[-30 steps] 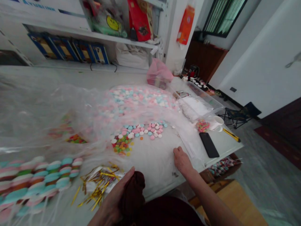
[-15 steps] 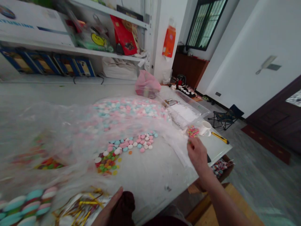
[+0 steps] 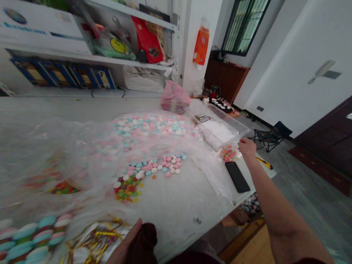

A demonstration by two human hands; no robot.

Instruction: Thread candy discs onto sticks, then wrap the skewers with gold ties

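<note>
My right hand (image 3: 247, 148) is closed, fingers bunched, over the white mug (image 3: 239, 154), which it mostly hides. What the fingers hold, if anything, does not show. Beside it lies a clear bag of small multicoloured candies (image 3: 228, 153). At the bottom, my left hand (image 3: 128, 242) is closed against a bunched dark maroon cloth (image 3: 145, 238), its thumb along the near side. Loose pink, white and blue round candies (image 3: 165, 167) lie on the table near smaller red, green and orange candies (image 3: 128, 189). Behind them spreads a large clear bag of pastel candies (image 3: 156, 126).
A black phone (image 3: 237, 177) and a yellow cutter (image 3: 264, 162) lie on the right. Farther back stand a clear plastic tray (image 3: 242, 128) and a pink bag (image 3: 175, 96). Gold twist ties (image 3: 101, 238) and striped candy sticks (image 3: 35, 238) are front left. Shelves (image 3: 96, 58) line the back.
My right hand has moved right and away from me, from beside the candy bag to the mug. The phone is now uncovered. My left hand stays put; the view has shifted slightly.
</note>
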